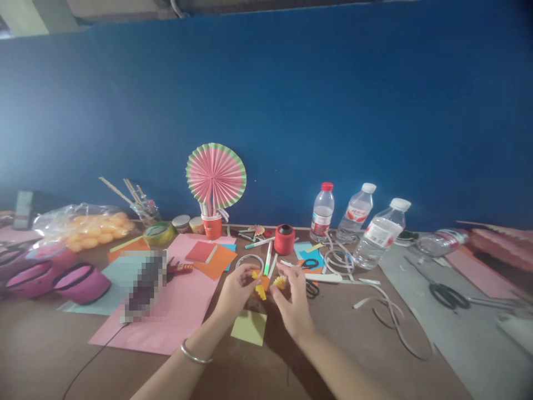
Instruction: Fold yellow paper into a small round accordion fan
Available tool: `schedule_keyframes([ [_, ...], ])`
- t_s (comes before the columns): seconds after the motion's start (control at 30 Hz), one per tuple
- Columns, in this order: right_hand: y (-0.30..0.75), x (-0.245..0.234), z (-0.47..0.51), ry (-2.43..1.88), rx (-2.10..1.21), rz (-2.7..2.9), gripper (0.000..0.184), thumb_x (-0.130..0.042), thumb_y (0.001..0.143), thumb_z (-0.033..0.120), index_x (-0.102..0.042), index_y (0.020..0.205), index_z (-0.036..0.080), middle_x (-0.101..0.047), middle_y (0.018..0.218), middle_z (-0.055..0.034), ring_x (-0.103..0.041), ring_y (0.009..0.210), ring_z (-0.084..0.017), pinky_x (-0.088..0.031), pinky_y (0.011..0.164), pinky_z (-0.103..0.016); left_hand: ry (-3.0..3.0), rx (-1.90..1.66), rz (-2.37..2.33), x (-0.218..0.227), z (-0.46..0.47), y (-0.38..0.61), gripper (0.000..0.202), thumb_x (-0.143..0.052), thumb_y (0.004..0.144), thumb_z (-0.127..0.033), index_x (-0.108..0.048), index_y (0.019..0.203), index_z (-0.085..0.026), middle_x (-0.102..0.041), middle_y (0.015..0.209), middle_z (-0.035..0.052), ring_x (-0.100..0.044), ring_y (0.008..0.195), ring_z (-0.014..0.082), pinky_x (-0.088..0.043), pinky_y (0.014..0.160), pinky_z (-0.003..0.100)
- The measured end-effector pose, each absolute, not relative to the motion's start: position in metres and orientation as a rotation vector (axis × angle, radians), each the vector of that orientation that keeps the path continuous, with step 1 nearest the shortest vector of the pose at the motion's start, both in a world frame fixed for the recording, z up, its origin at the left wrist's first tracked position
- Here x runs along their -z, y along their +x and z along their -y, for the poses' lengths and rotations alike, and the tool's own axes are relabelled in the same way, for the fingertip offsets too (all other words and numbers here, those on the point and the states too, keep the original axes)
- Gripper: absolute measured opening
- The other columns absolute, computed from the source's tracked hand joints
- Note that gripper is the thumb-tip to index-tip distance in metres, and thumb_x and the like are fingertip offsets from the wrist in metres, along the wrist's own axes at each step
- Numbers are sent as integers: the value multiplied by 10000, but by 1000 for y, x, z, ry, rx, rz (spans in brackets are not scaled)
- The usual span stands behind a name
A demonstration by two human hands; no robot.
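Observation:
Above the middle of the table, my left hand [236,291] is closed in a pinch on a folded yellow paper piece [261,293], partly covered by the fingers. Facing it, my right hand [297,303] holds a small pleated yellow paper fan [280,283] between thumb and fingers. The two yellow pieces are apart. Just below the left fingers lies a pale yellow paper square [250,328]. Behind the hands stands a red spool [284,240], with a green and white marker [267,258] near it. Black-handled scissors [311,289] lie partly hidden beside my right hand.
Pink paper [183,328] and a phone-like blurred object [145,286] lie left. A pleated watermelon-coloured fan [216,175] stands in an orange cup [212,226]. Upright water bottles [378,236] stand back right; white strips [395,316] curl nearer. Larger scissors [447,294] lie far right.

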State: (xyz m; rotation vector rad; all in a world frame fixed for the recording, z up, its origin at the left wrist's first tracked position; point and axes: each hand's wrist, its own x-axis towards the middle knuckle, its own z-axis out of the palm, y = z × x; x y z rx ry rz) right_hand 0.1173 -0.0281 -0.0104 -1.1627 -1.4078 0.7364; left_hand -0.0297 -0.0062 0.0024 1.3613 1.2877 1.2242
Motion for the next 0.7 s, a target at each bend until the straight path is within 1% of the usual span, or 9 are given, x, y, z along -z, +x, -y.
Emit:
schedule_keyframes([
  [0.07, 121, 9, 27, -1245, -548, 1427, 303, -604, 685, 279, -585, 985, 243, -395, 1106, -81, -352, 1104, -265, -311, 914, -439, 1338, -1234, -1296, 1, 4, -31, 342, -628, 624, -286, -527, 932, -175, -562, 628, -35, -531, 566, 109, -415, 536, 211],
  [0.1, 123, 8, 27, -1254, -497, 1431, 249, -621, 668, 287, -609, 910, 230, -390, 1118, -84, -327, 1123, -277, -296, 922, -446, 1340, -1227, -1312, 2, 3, -32, 336, -626, 624, -283, -513, 922, -178, -553, 604, -45, -521, 541, 104, -406, 523, 208],
  [0.17, 124, 6, 28, -1199, -487, 1435, 134, -615, 675, 277, -609, 788, 204, -443, 1061, -84, -380, 1074, -261, -330, 892, -418, 1394, -1202, -1379, 4, 4, -33, 281, -620, 622, -273, -507, 863, -182, -540, 576, -55, -505, 511, 100, -389, 507, 203],
  [0.23, 123, 1, 32, -1074, -584, 1442, 50, -557, 722, 239, -578, 728, 194, -516, 912, -63, -479, 927, -208, -385, 822, -357, 1512, -1176, -1459, 4, 6, -33, 218, -606, 624, -247, -516, 813, -186, -526, 564, -60, -497, 509, 98, -379, 513, 201],
  [0.3, 117, -6, 39, -944, -739, 1450, 70, -503, 752, 196, -552, 702, 194, -551, 785, -37, -523, 791, -169, -417, 742, -305, 1634, -1149, -1521, 1, 9, -32, 189, -578, 634, -211, -531, 817, -195, -521, 568, -62, -498, 524, 99, -377, 529, 200],
  [0.4, 105, -12, 52, -777, -963, 1453, 60, -520, 718, 142, -539, 689, 191, -587, 762, -26, -550, 776, -160, -425, 739, -289, 1735, -1103, -1559, -3, 14, -28, 203, -551, 637, -169, -547, 835, -210, -524, 577, -63, -495, 545, 99, -374, 544, 197],
  [0.47, 99, -12, 56, -763, -1076, 1486, 77, -532, 697, 112, -547, 672, 183, -604, 771, -28, -559, 777, -160, -424, 749, -286, 1726, -1085, -1561, -3, 14, -27, 205, -566, 624, -167, -556, 824, -209, -516, 568, -65, -485, 540, 98, -370, 537, 195],
  [0.6, 99, 0, 47, -948, -1147, 1325, 40, -540, 703, 163, -551, 666, 173, -596, 719, -15, -560, 693, -152, -429, 663, -257, 1557, -1097, -1485, 0, 10, -26, 192, -604, 621, -211, -561, 808, -193, -483, 532, -70, -476, 505, 91, -373, 507, 192],
  [0.7, 103, 9, 34, -1009, -1245, 1181, 64, -562, 701, 227, -550, 678, 168, -582, 646, 2, -552, 642, -149, -424, 634, -255, 1345, -1089, -1328, 0, 8, -26, 202, -608, 641, -246, -543, 818, -173, -512, 558, -55, -504, 500, 90, -401, 497, 192],
])
